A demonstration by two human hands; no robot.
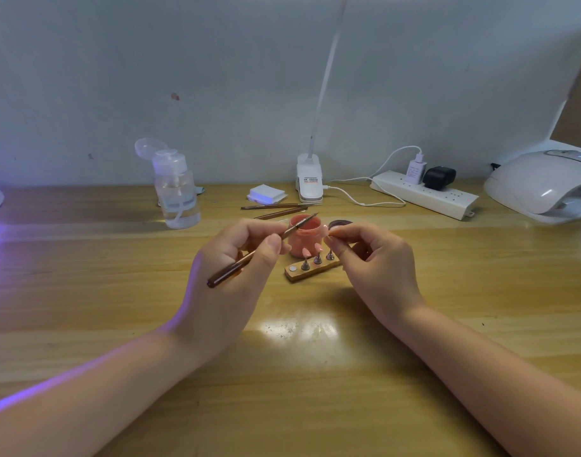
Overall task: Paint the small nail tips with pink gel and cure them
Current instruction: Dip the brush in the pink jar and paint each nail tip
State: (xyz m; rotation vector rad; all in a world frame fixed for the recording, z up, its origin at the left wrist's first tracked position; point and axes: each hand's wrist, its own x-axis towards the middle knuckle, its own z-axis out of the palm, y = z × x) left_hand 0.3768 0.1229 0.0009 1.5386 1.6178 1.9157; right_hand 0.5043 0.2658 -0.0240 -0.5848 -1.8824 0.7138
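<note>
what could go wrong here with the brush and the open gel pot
The left hand holds the brush with its tip over the open pink gel pot; a nudge might tip it. The right hand works close above the painted tips on the wooden stand, so it could smear them.

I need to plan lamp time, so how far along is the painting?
Two nail tips on the wooden holder already look pink. The left hand holds the brush over the open pink gel jar, while the right hand pinches something small by the third stand; I cannot tell whether it is painted. Curing is still left: the lamp sits apart at the right.
</note>
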